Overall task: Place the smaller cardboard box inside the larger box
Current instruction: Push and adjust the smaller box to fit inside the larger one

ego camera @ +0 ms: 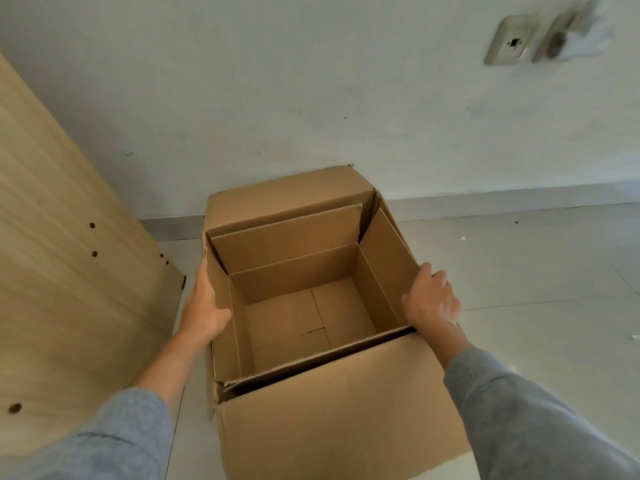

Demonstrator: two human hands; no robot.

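Note:
The smaller cardboard box [304,320] is open at the top and empty. It sits between the walls of the larger box [339,417], with a dark gap showing along its near side. The larger box's near flap folds out towards me and its far flap [287,199] stands up against the wall. My left hand [204,306] presses on the smaller box's left side, thumb over the rim. On the upright right flap rests my right hand [431,299], fingers curled over its edge. Whether the smaller box touches the larger box's bottom is hidden.
A tall light wooden panel [59,271] with drilled holes stands close on the left of the boxes. A white wall with two sockets [512,39] rises behind them. Pale floor tiles [536,271] stretch away to the right.

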